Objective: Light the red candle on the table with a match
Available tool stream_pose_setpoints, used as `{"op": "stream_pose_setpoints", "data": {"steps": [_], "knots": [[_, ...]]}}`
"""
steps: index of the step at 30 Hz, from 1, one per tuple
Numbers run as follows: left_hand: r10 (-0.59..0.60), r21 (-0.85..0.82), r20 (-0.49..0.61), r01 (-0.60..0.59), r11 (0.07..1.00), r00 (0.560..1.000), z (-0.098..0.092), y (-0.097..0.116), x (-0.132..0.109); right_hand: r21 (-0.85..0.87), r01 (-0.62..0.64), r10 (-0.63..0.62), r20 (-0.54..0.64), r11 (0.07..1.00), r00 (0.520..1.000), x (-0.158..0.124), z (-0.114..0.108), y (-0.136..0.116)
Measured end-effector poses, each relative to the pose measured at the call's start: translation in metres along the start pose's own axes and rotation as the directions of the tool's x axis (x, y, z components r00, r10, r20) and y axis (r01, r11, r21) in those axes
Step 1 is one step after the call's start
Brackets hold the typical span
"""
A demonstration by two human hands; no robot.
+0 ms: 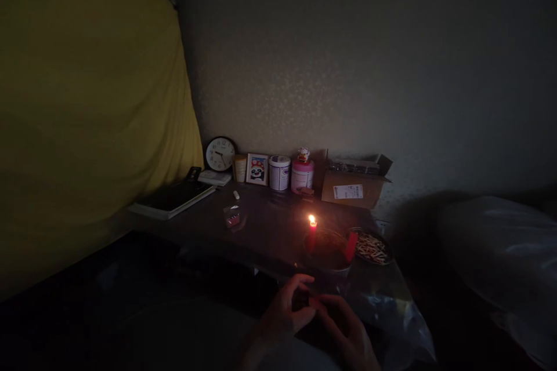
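In the dim light, my left hand (287, 310) and my right hand (343, 324) meet low in front of the table's near edge. Fingers of both curl around something small and dark between them, which I cannot make out. Just beyond them burns a red candle (312, 237), upright at the left side of a round dish (337, 268). A short red piece (351, 247) leans at that dish's right rim. Right of it, matchsticks (371, 248) fill a second round container. Both hands are apart from the candle and the dishes.
Along the wall stand a clock (220, 153), a framed panda picture (257, 170), a white tub (279, 173), a pink-lidded tub (302, 177) and a cardboard box (351, 188). A dark book (174, 202) lies left, near a yellow curtain (96, 98). A small clear packet (232, 218) lies mid-table.
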State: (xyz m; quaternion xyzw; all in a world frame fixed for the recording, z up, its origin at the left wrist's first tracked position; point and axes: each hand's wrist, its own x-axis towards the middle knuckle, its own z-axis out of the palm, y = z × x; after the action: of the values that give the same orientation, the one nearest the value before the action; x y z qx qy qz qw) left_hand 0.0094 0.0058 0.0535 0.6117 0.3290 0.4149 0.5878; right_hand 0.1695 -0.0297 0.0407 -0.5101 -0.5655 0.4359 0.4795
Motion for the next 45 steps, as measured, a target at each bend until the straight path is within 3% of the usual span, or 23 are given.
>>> {"op": "stream_pose_setpoints", "data": {"steps": [17,24,31,37,45], "knots": [[0.002,-0.008,0.011,-0.002,1.0,1.0,0.0,-0.007,0.0,-0.027,-0.029,0.03,0.041,0.999,0.999,-0.002,-0.001,-0.01],[-0.018,0.046,-0.012,0.018,0.999,1.0,0.002,-0.004,-0.002,0.0,-0.006,0.006,0.016,1.0,1.0,-0.001,0.0,0.002],[-0.057,0.022,0.052,0.055,0.998,0.997,0.004,-0.012,0.002,-0.021,-0.023,0.023,0.028,1.0,0.999,0.0,-0.003,0.01],[-0.073,0.059,0.054,0.069,0.996,0.996,0.002,-0.018,0.002,-0.058,-0.05,0.055,0.093,0.997,0.994,-0.001,-0.006,0.002],[-0.109,0.051,0.017,0.108,0.993,0.994,0.006,-0.012,-0.002,-0.109,-0.075,0.084,0.079,0.991,0.993,-0.001,-0.006,-0.004]]}}
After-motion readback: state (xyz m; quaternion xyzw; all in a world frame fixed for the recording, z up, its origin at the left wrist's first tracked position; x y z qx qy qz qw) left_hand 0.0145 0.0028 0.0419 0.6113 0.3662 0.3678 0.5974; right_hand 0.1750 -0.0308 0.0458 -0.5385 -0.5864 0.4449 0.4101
